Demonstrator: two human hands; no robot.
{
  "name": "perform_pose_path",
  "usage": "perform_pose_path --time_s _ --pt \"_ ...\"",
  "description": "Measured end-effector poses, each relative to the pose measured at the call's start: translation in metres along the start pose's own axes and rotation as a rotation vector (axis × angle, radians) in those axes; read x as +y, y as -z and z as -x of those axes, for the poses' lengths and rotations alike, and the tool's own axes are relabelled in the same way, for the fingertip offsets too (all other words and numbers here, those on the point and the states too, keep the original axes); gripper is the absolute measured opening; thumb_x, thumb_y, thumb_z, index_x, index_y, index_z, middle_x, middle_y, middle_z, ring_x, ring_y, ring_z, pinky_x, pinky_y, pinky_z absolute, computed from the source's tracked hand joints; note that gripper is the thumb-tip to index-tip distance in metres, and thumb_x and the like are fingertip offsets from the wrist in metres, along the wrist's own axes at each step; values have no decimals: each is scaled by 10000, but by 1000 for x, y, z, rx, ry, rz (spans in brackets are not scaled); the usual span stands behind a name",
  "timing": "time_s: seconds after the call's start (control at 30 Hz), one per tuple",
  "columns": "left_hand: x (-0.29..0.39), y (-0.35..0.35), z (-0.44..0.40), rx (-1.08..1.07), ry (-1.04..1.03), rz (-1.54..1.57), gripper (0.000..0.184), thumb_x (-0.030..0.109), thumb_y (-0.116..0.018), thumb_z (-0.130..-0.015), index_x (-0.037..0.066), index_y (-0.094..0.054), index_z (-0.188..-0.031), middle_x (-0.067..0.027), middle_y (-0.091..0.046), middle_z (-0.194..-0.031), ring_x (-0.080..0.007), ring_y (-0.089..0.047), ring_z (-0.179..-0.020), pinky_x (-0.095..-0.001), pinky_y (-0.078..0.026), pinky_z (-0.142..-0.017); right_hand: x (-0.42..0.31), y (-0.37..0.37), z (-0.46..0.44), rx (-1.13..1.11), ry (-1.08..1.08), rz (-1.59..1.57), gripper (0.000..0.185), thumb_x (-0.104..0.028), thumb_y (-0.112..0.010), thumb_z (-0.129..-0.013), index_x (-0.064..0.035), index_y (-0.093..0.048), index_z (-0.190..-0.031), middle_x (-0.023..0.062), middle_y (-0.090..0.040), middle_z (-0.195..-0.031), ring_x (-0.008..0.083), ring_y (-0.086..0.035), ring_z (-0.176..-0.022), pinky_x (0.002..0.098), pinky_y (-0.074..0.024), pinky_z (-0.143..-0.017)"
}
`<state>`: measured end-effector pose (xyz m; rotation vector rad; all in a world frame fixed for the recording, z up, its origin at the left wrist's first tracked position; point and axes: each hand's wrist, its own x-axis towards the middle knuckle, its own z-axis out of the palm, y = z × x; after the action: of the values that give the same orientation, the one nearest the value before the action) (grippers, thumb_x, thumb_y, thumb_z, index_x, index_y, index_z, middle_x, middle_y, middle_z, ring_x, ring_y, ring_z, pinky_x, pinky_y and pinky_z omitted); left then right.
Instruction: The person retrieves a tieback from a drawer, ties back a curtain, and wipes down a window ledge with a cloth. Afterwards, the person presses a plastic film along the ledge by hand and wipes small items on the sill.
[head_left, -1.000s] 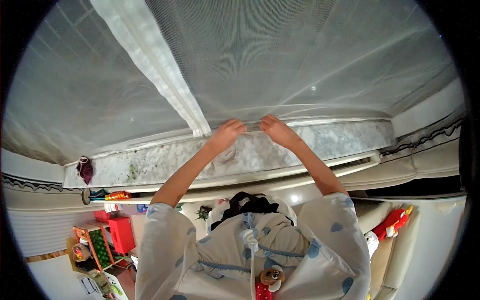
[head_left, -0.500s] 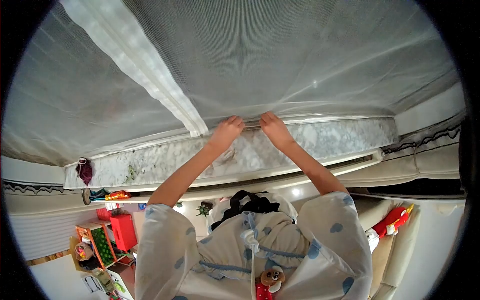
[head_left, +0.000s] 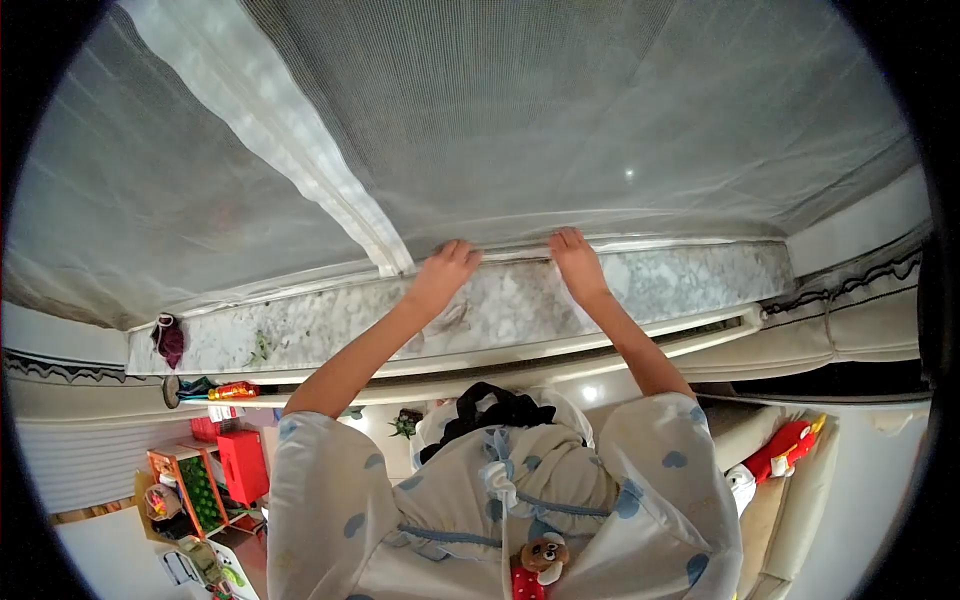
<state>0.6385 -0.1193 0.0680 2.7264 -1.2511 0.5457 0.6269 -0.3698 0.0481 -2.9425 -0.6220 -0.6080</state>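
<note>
A grey mesh screen hangs across the upper half of the head view, with a white strip running down it. Its lower edge meets a marbled sill. My left hand is at that edge, just right of the strip's foot, fingers curled closed on the mesh. Farther right, my right hand also has its fingers bent together on the lower edge. The fingertips partly hide the bit of mesh under them. Between the hands the edge runs nearly straight along the sill.
A dark purple pouch lies at the sill's left end, near a small green sprig. Below the sill are a red-orange bottle, a red box and, at right, a red plush toy on a sofa.
My right hand has moved right along the lower edge, and my left hand slightly left, so the gap between them is wider. The mesh folds slanting up from the right hand have flattened.
</note>
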Motion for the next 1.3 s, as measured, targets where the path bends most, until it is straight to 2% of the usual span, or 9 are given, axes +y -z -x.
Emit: perform_pose_path --time_s 0.1,0.2,0.4,0.47,0.6,0.97,1.1,1.23,1.3 --pt "-3 -9 -4 -174 65 -21 259 31 -560 -623 47 -534 -880 -69 -497 -862 -201 -527 -858 -272 -503 -669 7 1 2 -53 -37 -58 231 -29 -532 -646 9 -543 -873 128 -519 -921 267 -512 -921 334 -461 -775" --pt "-5 -14 3 19 -51 -48 221 42 -556 -624 57 -529 -843 -54 -497 -841 -188 -530 -832 -269 -504 -647 3 3 2 22 -16 -93 213 -33 -542 -660 -2 -526 -870 122 -494 -869 274 -492 -890 348 -444 -757" --pt "-6 -11 7 20 -85 -65 153 49 -547 -616 53 -527 -767 -49 -505 -868 -186 -521 -865 -263 -505 -629 -8 5 -1 12 15 50 256 -38 -542 -631 3 -547 -883 106 -525 -904 240 -516 -903 309 -465 -747" --pt "-6 -11 3 -41 -37 -63 155 52 -544 -619 53 -528 -773 -48 -504 -862 -185 -527 -857 -268 -505 -631 -19 0 -3 65 127 35 225 -58 -539 -648 -6 -554 -866 99 -529 -887 237 -520 -898 308 -467 -747" --pt "0 -14 -1 -14 3 -71 137 52 -538 -625 51 -526 -762 -49 -504 -862 -189 -537 -848 -276 -505 -625 -19 -8 -10 21 28 -114 184 -60 -548 -697 -7 -539 -872 109 -529 -905 254 -512 -913 329 -448 -779" --pt "4 -16 4 69 41 -85 130 57 -556 -616 53 -528 -744 -46 -505 -864 -189 -538 -837 -277 -502 -588 4 1 -25 -80 367 -86 113 -114 -549 -711 -48 -529 -801 86 -552 -848 232 -546 -866 326 -475 -728" --pt "14 -12 -6 -62 89 -148 141 61 -556 -606 75 -550 -746 -41 -521 -818 -170 -553 -807 -271 -495 -601 -14 0 -28 -33 261 -9 144 -85 -525 -686 -41 -550 -821 76 -572 -818 223 -566 -835 315 -493 -674" --pt "19 -25 -17 25 108 -173 119 80 -557 -607 83 -551 -726 -33 -537 -727 -166 -576 -707 -266 -490 -538 -33 -6 -33 -76 190 52 125 -87 -537 -668 -45 -539 -786 83 -566 -767 226 -575 -757 311 -497 -626" --pt "19 -32 -23 -37 104 -183 100 155 -577 -695 70 -544 -737 -51 -551 -708 -195 -585 -681 -287 -491 -518 -36 -9 -35 -61 211 74 111 -85 -544 -659 -50 -528 -763 73 -553 -762 221 -573 -747 304 -500 -604"
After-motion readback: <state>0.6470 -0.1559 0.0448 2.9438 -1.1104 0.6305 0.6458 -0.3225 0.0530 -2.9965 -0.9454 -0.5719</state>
